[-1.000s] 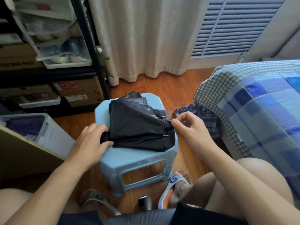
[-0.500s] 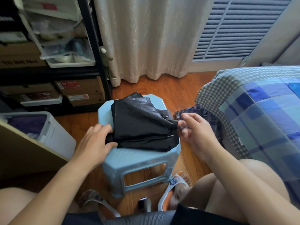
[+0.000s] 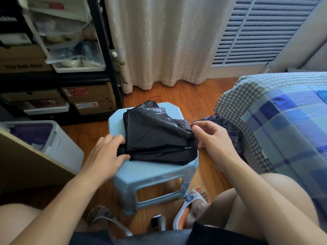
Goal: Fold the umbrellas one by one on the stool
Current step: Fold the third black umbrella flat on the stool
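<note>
Left hand grips black umbrella; stool beneath.

your left hand reaches forward, palm down, fingers and thumb curled round a dark bundle's near-left end. your right hand is held up at its right edge, fingers loosely bent, thumb and forefinger apart, gripping nothing.

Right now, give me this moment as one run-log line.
step: folding black umbrella on blue stool | left hand: holds handle end | right hand: at canopy's right edge, pinch unclear
</note>
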